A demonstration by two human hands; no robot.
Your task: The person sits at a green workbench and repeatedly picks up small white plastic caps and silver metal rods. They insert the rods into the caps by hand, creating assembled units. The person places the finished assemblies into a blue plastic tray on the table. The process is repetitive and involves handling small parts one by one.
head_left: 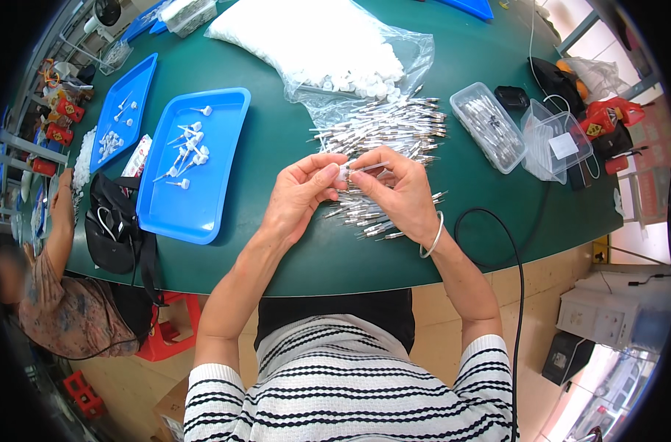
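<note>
Over the green table [291, 265] my two hands meet. Between the thumb and fingertips of my left hand [297, 193] is a small white plastic cap [343, 172]. My right hand [403, 193] pinches a thin whitish rod [371, 166], its end at the cap; whether it sits inside is hidden by my fingers. Under and beyond my hands spreads a loose pile of thin silver-and-white rods [380, 129]. Behind that, an open plastic bag [313, 44] spills white caps. A blue tray [181, 221] left of my hands holds several capped rods [191, 147].
At the right stand a see-through box of rods [489, 127] and empty-looking plastic containers [560, 147]. A black cable [516, 258] hangs over the table edge. Another blue tray [133, 88] and a black bag [111, 225] lie left. A co-worker [78, 309] sits at far left.
</note>
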